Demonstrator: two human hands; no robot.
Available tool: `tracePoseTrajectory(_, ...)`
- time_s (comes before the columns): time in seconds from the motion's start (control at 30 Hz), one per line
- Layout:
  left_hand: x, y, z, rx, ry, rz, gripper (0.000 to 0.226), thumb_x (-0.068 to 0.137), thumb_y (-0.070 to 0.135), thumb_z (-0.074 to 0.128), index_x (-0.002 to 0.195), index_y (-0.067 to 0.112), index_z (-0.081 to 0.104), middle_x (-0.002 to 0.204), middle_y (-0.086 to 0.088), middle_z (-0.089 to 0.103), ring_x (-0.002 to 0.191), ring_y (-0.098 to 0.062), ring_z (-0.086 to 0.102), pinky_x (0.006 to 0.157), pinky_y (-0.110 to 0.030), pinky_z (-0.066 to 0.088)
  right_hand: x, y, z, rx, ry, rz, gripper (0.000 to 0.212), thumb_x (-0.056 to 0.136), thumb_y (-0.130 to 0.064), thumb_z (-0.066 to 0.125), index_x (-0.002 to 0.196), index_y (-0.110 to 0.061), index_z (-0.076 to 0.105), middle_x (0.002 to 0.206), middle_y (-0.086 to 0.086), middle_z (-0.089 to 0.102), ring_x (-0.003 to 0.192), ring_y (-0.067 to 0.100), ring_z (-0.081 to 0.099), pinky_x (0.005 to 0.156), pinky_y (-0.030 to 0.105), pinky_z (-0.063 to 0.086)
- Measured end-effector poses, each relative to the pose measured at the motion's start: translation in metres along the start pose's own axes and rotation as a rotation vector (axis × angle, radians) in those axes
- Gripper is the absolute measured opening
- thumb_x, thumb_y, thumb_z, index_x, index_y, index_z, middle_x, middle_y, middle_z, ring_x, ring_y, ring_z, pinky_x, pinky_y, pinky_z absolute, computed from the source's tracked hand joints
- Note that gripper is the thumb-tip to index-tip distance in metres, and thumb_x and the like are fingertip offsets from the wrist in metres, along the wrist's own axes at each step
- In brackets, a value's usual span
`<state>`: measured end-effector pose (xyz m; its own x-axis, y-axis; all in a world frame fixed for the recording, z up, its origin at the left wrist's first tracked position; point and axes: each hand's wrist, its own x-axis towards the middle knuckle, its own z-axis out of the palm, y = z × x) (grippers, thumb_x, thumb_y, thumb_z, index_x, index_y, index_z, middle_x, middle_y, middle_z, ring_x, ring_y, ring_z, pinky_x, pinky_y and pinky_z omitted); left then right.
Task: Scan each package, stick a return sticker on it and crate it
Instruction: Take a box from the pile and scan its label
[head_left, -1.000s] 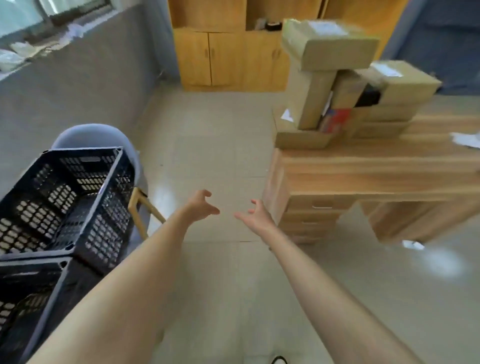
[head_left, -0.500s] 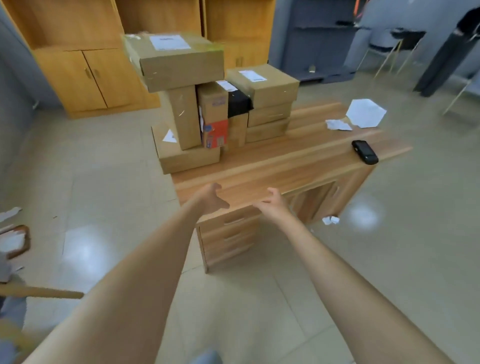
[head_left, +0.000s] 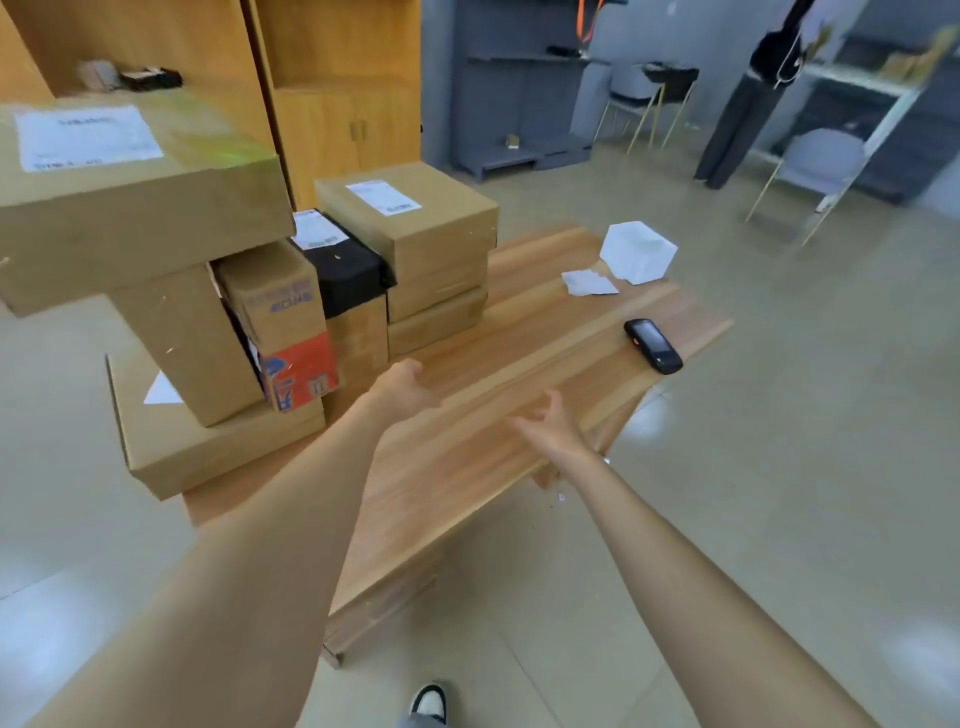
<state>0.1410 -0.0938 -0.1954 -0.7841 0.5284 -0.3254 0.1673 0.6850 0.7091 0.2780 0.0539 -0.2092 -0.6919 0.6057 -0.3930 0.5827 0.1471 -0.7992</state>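
A pile of cardboard packages stands on the left half of the wooden desk (head_left: 519, 364). A big labelled box (head_left: 135, 208) lies on top, an orange-and-brown carton (head_left: 283, 332) stands upright below it, and a labelled brown box (head_left: 410, 223) tops the right stack. A black handheld scanner (head_left: 653, 345) lies near the desk's right edge. A white stack of stickers (head_left: 638, 252) and loose sticker sheets (head_left: 589, 283) lie at the far right corner. My left hand (head_left: 402, 387) and my right hand (head_left: 545, 421) reach out over the desk, fingers relaxed, holding nothing.
Wooden cabinets (head_left: 332, 104) stand behind the desk. Grey shelving (head_left: 524, 93), a chair (head_left: 815, 166) and a standing person (head_left: 753, 98) are at the back right. Tiled floor surrounds the desk. My shoe (head_left: 430, 701) shows at the bottom.
The view has swung right, from the black crates on a chair to the desk, and closer. Both empty hands now hover over the desk top instead of the floor.
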Motion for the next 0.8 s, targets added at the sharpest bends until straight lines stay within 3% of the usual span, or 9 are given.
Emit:
tracePoseTrajectory(0.1,0.045,0.027,-0.020,-0.071,0.104,0.040,0.064,0.090,0.016,0.063,0.145,0.013,0.032,0.141,-0.011,0.044,0.124,-0.025,0.047,0.090,-0.028,0.039,0.041,-0.027,-0.011,0.021,0.047,-0.008,0.080,0.088,-0.025,0.067,0.150,-0.015,0.017,0.146,0.011,0.040,0.130,0.026,0.043,0.108,0.036,0.037)
tracePoseTrajectory(0.23,0.087,0.054,-0.039,-0.178,0.321,0.097,0.050,0.091,0.022,0.061,0.136,0.018,0.043,0.119,-0.003,0.057,0.101,-0.018,0.053,0.083,-0.030,0.043,0.080,-0.046,-0.017,0.024,0.062,-0.019,0.077,0.089,-0.026,0.064,0.150,-0.016,0.018,0.139,0.011,0.044,0.119,0.022,0.048,0.094,0.027,0.036)
tracePoseTrajectory(0.33,0.115,0.061,-0.051,-0.200,0.417,0.102,0.046,0.089,0.026,0.063,0.131,0.018,0.047,0.110,-0.001,0.055,0.112,-0.022,0.051,0.089,-0.035,0.045,0.112,-0.062,-0.020,0.032,0.052,-0.032,0.079,0.089,-0.034,0.063,0.150,-0.018,0.016,0.147,0.011,0.038,0.131,0.025,0.043,0.102,0.032,0.035)
tracePoseTrajectory(0.5,0.158,0.071,-0.077,-0.153,0.581,0.050,0.055,0.087,0.035,0.064,0.134,0.015,0.043,0.127,-0.013,0.044,0.125,-0.029,0.033,0.099,-0.036,0.035,0.172,-0.097,-0.024,0.037,0.070,-0.127,0.083,0.088,-0.038,0.064,0.151,-0.016,0.014,0.156,0.006,0.023,0.141,0.024,0.028,0.111,0.036,0.027)
tracePoseTrajectory(0.57,0.177,0.074,-0.085,-0.199,0.615,0.004,0.058,0.086,0.035,0.064,0.136,0.015,0.041,0.132,-0.013,0.039,0.128,-0.029,0.030,0.097,-0.033,0.034,0.201,-0.113,-0.026,0.019,0.088,-0.168,0.087,0.087,-0.041,0.065,0.152,-0.016,0.013,0.157,0.006,0.020,0.142,0.024,0.024,0.112,0.037,0.025)
tracePoseTrajectory(0.63,0.197,0.076,-0.090,-0.261,0.639,-0.040,0.060,0.085,0.034,0.066,0.136,0.017,0.039,0.135,-0.011,0.036,0.128,-0.027,0.033,0.090,-0.031,0.037,0.231,-0.128,-0.027,0.006,0.094,-0.216,0.091,0.085,-0.046,0.065,0.152,-0.017,0.011,0.157,0.007,0.017,0.144,0.024,0.021,0.114,0.039,0.023)
tracePoseTrajectory(0.73,0.223,0.075,-0.096,-0.314,0.672,-0.085,0.067,0.084,0.036,0.067,0.139,0.018,0.035,0.136,-0.010,0.037,0.124,-0.025,0.042,0.096,-0.032,0.037,0.276,-0.149,-0.029,-0.013,0.061,-0.257,0.098,0.081,-0.052,0.067,0.153,-0.020,0.008,0.158,0.008,0.012,0.145,0.026,0.015,0.116,0.044,0.021)
tracePoseTrajectory(0.8,0.236,0.077,-0.098,-0.324,0.717,-0.129,0.069,0.085,0.035,0.067,0.142,0.016,0.032,0.137,-0.009,0.039,0.121,-0.023,0.045,0.092,-0.028,0.035,0.304,-0.164,-0.032,-0.051,0.039,-0.270,0.101,0.079,-0.056,0.067,0.153,-0.021,0.007,0.158,0.009,0.011,0.146,0.027,0.013,0.117,0.045,0.018)
